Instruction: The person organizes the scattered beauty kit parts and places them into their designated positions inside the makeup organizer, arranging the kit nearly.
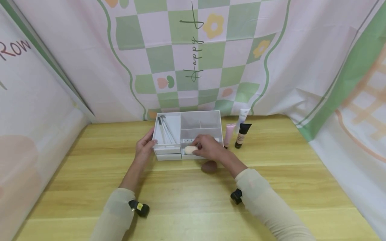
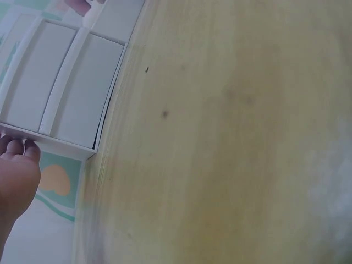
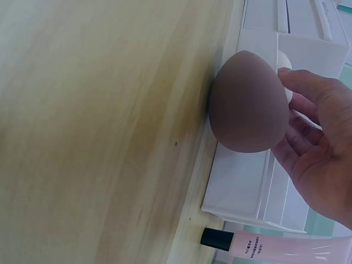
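Note:
A white cosmetics organizer point(image 1: 200, 119) stands toward the back of the table. My left hand point(image 1: 145, 144) rests against its left side; in the left wrist view its fingertips point(image 2: 32, 147) touch the side wall. Over the front right compartment, my right hand point(image 1: 209, 147) pinches a cream makeup sponge point(image 1: 190, 150) between thumb and fingers. The right wrist view shows only a sliver of that sponge point(image 3: 284, 60), behind a brown makeup sponge point(image 3: 248, 103). This brown sponge lies on the table just before the organizer.
Several makeup brushes point(image 1: 166, 129) lie in the organizer's left top tray, above two drawers point(image 2: 82, 93). Right of the organizer stand a pink tube point(image 1: 229, 132), a black-capped foundation tube point(image 1: 241, 136) and a white tube point(image 1: 243, 116). A printed cloth point(image 1: 184, 50) hangs behind the table.

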Tool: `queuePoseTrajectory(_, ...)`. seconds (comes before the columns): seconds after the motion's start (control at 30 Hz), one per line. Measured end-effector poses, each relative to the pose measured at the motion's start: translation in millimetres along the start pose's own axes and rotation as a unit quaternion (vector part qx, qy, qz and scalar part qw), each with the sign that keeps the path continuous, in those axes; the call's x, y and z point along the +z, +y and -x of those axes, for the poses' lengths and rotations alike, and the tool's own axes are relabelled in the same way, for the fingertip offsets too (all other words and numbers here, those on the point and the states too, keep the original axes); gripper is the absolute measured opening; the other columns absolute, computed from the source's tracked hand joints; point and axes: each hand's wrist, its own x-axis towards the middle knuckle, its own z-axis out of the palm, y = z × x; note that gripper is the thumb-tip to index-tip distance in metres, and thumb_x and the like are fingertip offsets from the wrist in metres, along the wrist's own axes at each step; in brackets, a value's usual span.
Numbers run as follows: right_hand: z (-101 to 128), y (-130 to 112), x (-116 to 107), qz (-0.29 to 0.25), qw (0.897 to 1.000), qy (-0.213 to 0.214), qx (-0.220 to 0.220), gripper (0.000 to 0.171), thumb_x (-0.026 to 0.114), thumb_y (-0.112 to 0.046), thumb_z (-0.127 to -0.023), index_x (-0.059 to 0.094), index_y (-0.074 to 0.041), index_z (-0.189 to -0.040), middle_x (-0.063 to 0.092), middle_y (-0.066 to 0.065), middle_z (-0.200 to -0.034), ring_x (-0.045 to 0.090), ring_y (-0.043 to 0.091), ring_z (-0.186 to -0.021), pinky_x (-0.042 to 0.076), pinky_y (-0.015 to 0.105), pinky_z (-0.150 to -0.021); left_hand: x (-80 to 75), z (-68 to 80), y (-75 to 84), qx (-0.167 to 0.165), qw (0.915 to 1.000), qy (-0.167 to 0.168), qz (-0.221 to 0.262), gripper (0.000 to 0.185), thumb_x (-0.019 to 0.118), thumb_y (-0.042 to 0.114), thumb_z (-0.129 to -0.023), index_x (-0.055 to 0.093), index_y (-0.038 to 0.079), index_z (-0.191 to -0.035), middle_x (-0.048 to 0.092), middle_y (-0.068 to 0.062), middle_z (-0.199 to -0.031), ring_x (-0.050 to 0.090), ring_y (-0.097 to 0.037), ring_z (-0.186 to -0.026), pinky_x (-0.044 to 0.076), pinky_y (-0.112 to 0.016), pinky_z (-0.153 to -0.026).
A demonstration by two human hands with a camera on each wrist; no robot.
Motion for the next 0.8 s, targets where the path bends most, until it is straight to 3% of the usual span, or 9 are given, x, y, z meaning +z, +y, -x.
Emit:
queuePoseTrajectory(0.57, 1.1, -2.0, -0.6, 0.009, 1.0, -0.027, 0.005, 0.028, 0.074, -0.017, -0.092, 0.074, -0.004, -0.118, 0.076, 0.011, -0.111, 0.072, 0.017, -0.093, 0.064, 0.029, -0.082, -0.6, 0.6, -0.5, -0.004, 1.0, -0.002, -0.007, 0.061, 0.045, -0.003, -0.096, 0.033, 0.001, -0.156, 0.027, -0.011, -0.169, 0.027, -0.028, -0.157, 0.034, -0.029, -0.124)
queuePoseTrajectory(0.8, 3.7, -3.6, -0.8, 0.008, 0.999, -0.03, 0.01, 0.03, 0.073, -0.017, -0.093, 0.072, -0.003, -0.12, 0.077, 0.012, -0.108, 0.071, 0.013, -0.087, 0.063, 0.025, -0.077, 0.6, 1.0, 0.9, -0.001, 1.0, -0.007, -0.006, 0.061, 0.046, -0.003, -0.097, 0.033, 0.002, -0.156, 0.027, -0.009, -0.169, 0.027, -0.024, -0.157, 0.032, -0.03, -0.125)
